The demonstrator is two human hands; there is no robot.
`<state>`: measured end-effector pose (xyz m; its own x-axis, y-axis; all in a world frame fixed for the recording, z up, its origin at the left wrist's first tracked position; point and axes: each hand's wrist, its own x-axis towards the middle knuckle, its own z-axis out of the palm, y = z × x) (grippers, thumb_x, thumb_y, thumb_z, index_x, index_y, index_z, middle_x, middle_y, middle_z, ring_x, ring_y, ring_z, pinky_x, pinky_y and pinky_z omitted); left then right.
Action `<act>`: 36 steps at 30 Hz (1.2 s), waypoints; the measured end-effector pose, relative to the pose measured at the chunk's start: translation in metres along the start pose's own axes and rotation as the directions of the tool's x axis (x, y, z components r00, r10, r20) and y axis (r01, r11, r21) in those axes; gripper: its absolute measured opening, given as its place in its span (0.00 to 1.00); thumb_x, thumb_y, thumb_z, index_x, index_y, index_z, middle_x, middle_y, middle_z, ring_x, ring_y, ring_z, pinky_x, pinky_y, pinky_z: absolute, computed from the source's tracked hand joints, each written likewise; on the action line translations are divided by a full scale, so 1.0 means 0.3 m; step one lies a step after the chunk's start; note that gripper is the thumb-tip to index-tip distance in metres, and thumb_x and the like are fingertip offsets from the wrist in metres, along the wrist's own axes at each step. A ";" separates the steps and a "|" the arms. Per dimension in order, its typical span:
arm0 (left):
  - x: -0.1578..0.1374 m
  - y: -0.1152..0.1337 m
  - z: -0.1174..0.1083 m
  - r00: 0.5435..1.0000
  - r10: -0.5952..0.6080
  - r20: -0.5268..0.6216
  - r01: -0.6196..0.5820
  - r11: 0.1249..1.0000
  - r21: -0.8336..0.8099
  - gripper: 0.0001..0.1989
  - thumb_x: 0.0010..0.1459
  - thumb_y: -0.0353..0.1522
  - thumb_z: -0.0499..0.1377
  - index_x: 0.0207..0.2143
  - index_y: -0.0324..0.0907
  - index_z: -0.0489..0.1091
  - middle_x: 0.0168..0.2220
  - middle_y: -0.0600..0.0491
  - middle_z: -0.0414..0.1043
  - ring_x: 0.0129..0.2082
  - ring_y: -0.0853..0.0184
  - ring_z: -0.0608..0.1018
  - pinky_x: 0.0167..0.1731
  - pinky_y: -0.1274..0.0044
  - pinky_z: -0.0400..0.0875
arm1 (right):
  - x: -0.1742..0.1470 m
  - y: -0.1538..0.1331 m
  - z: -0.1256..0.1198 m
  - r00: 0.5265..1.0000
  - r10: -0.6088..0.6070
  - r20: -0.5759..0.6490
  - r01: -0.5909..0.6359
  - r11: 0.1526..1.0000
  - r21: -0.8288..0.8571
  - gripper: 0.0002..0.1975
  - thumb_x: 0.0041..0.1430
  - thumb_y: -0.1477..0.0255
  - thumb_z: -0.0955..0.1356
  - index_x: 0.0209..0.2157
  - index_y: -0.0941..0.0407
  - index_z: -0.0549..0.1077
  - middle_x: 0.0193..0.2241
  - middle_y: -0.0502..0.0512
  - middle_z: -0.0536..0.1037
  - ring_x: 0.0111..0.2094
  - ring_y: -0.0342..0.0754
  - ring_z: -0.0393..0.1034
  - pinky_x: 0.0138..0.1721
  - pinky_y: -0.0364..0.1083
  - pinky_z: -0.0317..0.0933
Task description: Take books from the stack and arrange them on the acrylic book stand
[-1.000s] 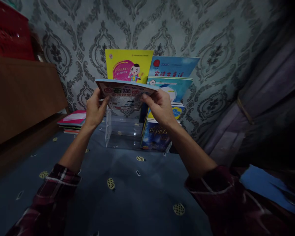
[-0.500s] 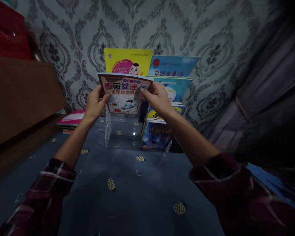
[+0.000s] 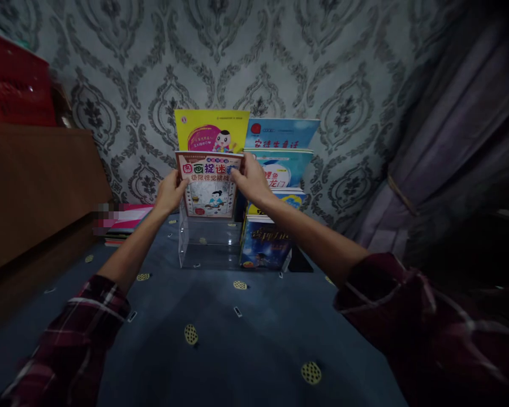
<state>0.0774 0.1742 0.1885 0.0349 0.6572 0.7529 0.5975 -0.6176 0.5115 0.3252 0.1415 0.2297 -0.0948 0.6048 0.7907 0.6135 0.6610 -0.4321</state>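
A brown-bordered picture book (image 3: 211, 195) stands upright between my hands, in the left half of a clear acrylic book rack (image 3: 212, 257). My left hand (image 3: 170, 191) grips its left edge, thumb on the front cover. At its upper right corner, my right hand (image 3: 251, 178) closes on the book the same way. Behind it rises a taller yellow book (image 3: 212, 130). To the right, the rack's other half holds a blue book (image 3: 282, 133), a teal book (image 3: 284, 167) and, lower in front, dark blue books (image 3: 265, 243).
A stack of books (image 3: 127, 220) with a pink one on top lies left of the rack. Further left, a red bag (image 3: 17, 79) sits on a brown cabinet (image 3: 38, 192). Patterned wallpaper rises behind, and a tied curtain (image 3: 407, 169) hangs at the right. Dark cloth with pineapple prints (image 3: 237, 339) covers the surface.
The picture book has gone from tilted to nearly upright, settling back in front of the yellow book. Both hands moved with it and keep their grip. The camera view has shifted.
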 end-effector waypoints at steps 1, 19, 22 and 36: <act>-0.002 0.012 -0.003 1.000 -0.013 -0.016 0.014 0.997 0.071 0.11 0.62 0.34 0.57 0.43 0.39 0.73 0.40 0.45 0.80 0.42 0.56 0.80 0.48 0.65 0.75 | -0.009 -0.007 0.000 0.999 -0.033 -0.024 0.032 0.999 -0.017 0.24 0.60 0.76 0.64 0.59 0.55 0.65 0.51 0.63 0.75 0.54 0.62 0.71 0.58 0.69 0.65; 0.048 0.050 0.005 0.994 -0.101 -0.043 0.110 0.910 0.400 0.13 0.65 0.36 0.53 0.46 0.41 0.74 0.42 0.45 0.81 0.46 0.54 0.80 0.48 0.68 0.72 | -0.202 0.010 0.021 0.959 -0.264 0.105 0.271 0.961 -0.053 0.20 0.61 0.79 0.63 0.54 0.54 0.73 0.64 0.64 0.68 0.67 0.58 0.61 0.66 0.64 0.58; 0.046 0.044 0.006 0.995 -0.102 -0.015 0.099 0.916 0.389 0.15 0.65 0.36 0.53 0.48 0.41 0.73 0.43 0.45 0.81 0.46 0.55 0.80 0.49 0.68 0.73 | -0.220 0.015 0.039 0.963 -0.212 0.165 0.226 0.972 -0.067 0.20 0.61 0.79 0.63 0.54 0.57 0.73 0.63 0.67 0.68 0.66 0.59 0.62 0.64 0.63 0.61; 0.038 0.042 0.003 0.989 -0.138 0.058 0.114 0.945 0.306 0.13 0.65 0.35 0.53 0.48 0.39 0.72 0.43 0.42 0.80 0.45 0.52 0.81 0.48 0.63 0.75 | -0.245 0.019 0.066 0.966 -0.108 0.235 0.123 0.991 -0.049 0.21 0.62 0.78 0.64 0.55 0.57 0.73 0.64 0.69 0.67 0.65 0.61 0.64 0.59 0.63 0.68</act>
<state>0.0859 0.1744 0.2030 -0.0016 0.7602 0.6497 0.8141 -0.3763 0.4424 0.3202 0.1095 0.1605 -0.3422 0.6173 0.7084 0.6351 0.7076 -0.3098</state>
